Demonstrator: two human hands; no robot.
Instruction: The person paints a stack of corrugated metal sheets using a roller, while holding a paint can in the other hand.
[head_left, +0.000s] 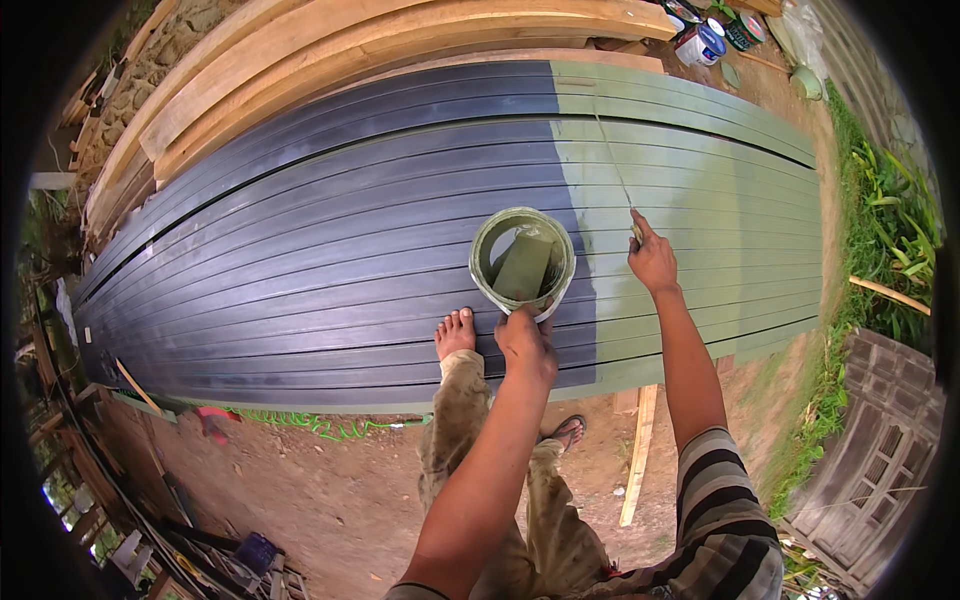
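Paint tin (522,262), open, half full of green paint, held up in my left hand (524,343) by the near rim: fingers closed on the edge, thumb side toward me. It hangs over the slats (330,250), just left of my right hand and above my bare foot (455,332), which rests on the near boards.

Right hand (652,262) closed around the end of a long thin stick (614,172). The stick runs away from me, up and slightly left from the grip, its far tip lying on the painted boards. What sits at that tip is too small to make out.

Slats lie side by side in a long bed. To the right of my grip they are green; to the left of the tin, dark grey. The colour line runs almost straight across, passing just beyond the tin.

To do this stroke well, as I judge it: keep the tin level, since a one-sided rim hold lets it tip and drip on the grey. Work along the length of each slat, not across, and carry the wet edge over into the grooves between boards. Keep the foot behind the colour line.

Bare planks (400,40) stacked beyond the slats. More tins (700,42) at the far right corner.
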